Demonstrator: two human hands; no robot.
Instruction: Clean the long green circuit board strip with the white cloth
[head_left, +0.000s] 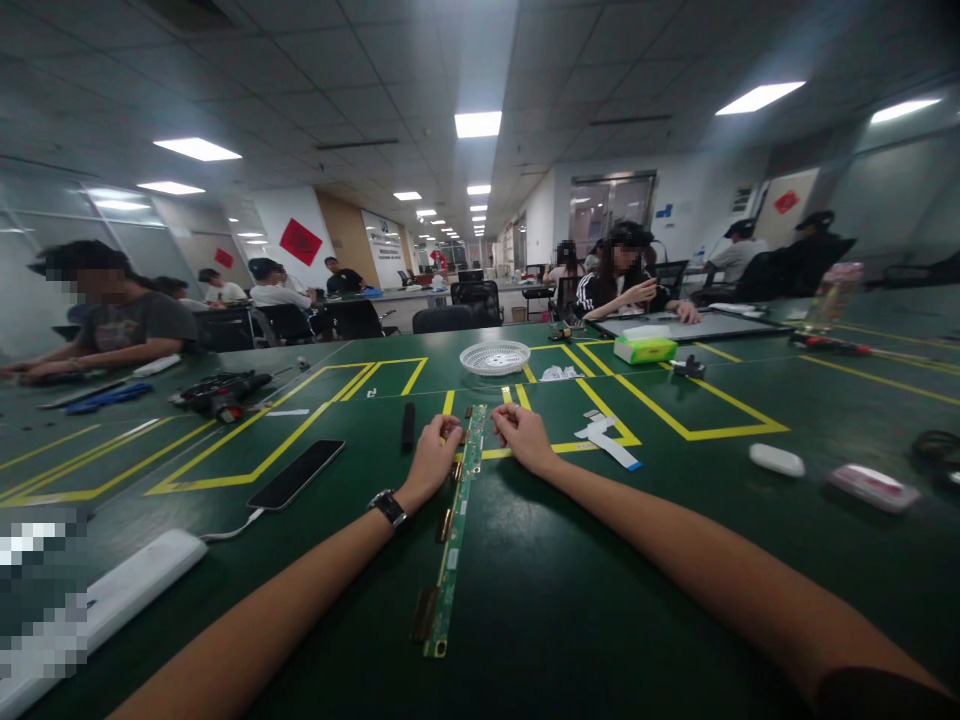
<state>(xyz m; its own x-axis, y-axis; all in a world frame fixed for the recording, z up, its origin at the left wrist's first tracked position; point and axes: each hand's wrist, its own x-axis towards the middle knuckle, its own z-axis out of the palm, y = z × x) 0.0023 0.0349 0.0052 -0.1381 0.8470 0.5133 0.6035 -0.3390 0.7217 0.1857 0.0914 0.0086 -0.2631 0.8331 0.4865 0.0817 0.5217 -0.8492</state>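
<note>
A long, narrow green circuit board point(455, 545) lies lengthwise before me, with several brown flex tabs along its left edge. My left hand point(433, 455), wearing a dark-banded watch point(388, 508), is closed at the left edge of the board's far part, fingertips on that edge by a tab. Just right of the far end, my right hand point(523, 436) has its fingers curled together in a pinch; anything between them is too small to make out. Left of my left hand is a short black bar point(408, 427). A white plastic basket point(495, 358) stands beyond both hands.
A phone point(297, 475) on a cable and a power strip point(112, 600) lie left, a power drill point(221, 394) farther off. White ribbon cables point(609, 440), a green packet point(645, 348) and a white case point(776, 460) are right. Other people sit around the table.
</note>
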